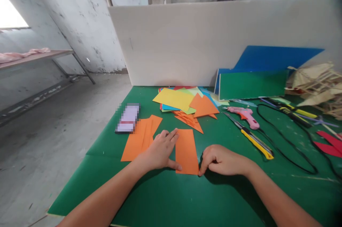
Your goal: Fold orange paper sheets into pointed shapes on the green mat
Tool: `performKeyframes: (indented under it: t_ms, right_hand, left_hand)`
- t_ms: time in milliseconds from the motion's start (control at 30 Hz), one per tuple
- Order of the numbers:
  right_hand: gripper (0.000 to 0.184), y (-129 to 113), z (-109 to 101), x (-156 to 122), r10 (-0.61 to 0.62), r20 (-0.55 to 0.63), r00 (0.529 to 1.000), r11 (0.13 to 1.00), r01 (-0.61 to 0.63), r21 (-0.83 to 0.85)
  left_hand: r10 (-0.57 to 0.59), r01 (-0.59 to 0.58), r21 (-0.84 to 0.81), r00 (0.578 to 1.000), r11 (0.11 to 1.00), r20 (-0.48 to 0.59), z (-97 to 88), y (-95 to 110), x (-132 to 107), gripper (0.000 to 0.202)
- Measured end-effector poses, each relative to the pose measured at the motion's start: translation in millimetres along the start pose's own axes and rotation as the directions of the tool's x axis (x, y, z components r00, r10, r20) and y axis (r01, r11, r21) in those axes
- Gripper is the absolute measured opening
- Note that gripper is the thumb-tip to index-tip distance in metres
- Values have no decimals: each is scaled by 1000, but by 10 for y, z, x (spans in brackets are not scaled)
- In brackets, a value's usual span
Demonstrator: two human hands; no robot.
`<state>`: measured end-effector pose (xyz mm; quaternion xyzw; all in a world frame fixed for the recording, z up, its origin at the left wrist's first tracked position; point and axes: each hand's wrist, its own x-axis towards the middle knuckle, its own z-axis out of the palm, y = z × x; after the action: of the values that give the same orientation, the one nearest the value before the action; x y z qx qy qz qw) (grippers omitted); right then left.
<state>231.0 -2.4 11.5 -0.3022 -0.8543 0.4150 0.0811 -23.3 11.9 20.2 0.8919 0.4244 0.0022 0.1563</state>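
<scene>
An upright-lying rectangle of orange paper (187,152) rests flat on the green tabletop in front of me, its layers too fine to make out. My left hand (161,150) lies across its left edge, fingers stretched out near the top and thumb on the lower left corner. At the lower right corner, my right hand (220,160) has its fingers curled, with one fingertip touching the paper's edge. Nothing shows inside that curled hand. More orange sheets (140,138), overlapping, lie just left of my left hand.
Behind are coloured paper sheets (173,98) and folded orange pieces (191,120). A phone (128,118) lies left. On the right are a yellow utility knife (256,143), a pink glue gun (247,115) with black cord, and a green board (252,85). A white panel (173,45) stands behind.
</scene>
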Motion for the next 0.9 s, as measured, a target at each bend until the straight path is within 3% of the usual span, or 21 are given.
performKeyframes:
  t_ms: [133,233,367,667,900]
  right_hand:
    - [52,129,-12,1,33,-182,983,982,-66,-179]
    - [50,200,-18,30,151,-351,924,930,-253,-266]
    - [52,208,-20,123,256,-481,839,838,-440,-322]
    - [49,211,17,273,302,-573,762,738,-567,-366]
    - [43,275,43,250,303,-570,764,845,-491,-210]
  left_hand:
    - [2,-2,17,1000,1000,5,16,-9,5,109]
    - [10,-10,5,1000,1000,-5,22,-12,2,107]
    - [20,-20,-14,1000,1000,-13,18,-12,-5,105]
    - [7,-8,-37,1000,999,-21,5,-4,-4,102]
    - [-2,-1,-78,999,997,-45,37,-29,-4,96]
